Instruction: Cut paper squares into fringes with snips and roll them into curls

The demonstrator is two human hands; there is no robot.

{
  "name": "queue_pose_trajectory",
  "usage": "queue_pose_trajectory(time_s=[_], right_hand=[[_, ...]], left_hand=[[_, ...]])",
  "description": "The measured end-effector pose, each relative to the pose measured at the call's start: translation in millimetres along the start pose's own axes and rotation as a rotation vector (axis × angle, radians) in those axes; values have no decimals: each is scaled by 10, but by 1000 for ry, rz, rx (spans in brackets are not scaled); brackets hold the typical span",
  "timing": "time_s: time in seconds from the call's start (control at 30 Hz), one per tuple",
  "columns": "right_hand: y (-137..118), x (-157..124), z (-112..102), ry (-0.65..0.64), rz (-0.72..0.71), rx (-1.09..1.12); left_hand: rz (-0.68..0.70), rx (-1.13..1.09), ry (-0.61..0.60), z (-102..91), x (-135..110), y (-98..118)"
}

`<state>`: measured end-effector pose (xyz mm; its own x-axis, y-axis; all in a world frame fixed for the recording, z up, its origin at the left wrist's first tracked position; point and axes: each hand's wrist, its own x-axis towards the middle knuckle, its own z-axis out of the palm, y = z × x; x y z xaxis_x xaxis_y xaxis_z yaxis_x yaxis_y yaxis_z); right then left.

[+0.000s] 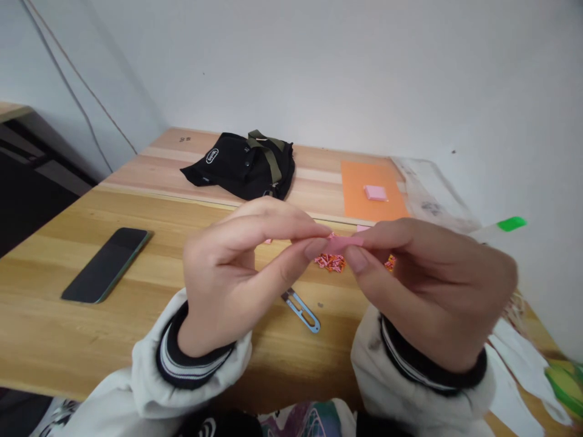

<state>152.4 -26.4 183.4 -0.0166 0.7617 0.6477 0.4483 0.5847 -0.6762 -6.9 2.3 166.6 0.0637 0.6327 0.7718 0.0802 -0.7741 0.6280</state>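
While the phone (pixel 107 265) lies at the left of the tabletop (pixel 54 340), apparently out of the way, the fingers of the left hand (pixel 241 261) pinch one end of a pink strip (pixel 344 244). The fingers of the right hand (pixel 432 279) grip the opposite end, presumably to steady it clear of the pink-and-orange pile (pixel 331 264).

Left hand (pixel 241 261) and right hand (pixel 432 285) were both up front, thumbs pinched toward index fingers, tips pretty close together.
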Motion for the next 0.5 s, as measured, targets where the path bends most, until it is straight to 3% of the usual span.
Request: queue_pose_trajectory(time_s=[0.5], right_hand=[[-2, 0, 1, 22, -15, 4]], left_hand=[[24, 13, 25, -4, -13, -20]])
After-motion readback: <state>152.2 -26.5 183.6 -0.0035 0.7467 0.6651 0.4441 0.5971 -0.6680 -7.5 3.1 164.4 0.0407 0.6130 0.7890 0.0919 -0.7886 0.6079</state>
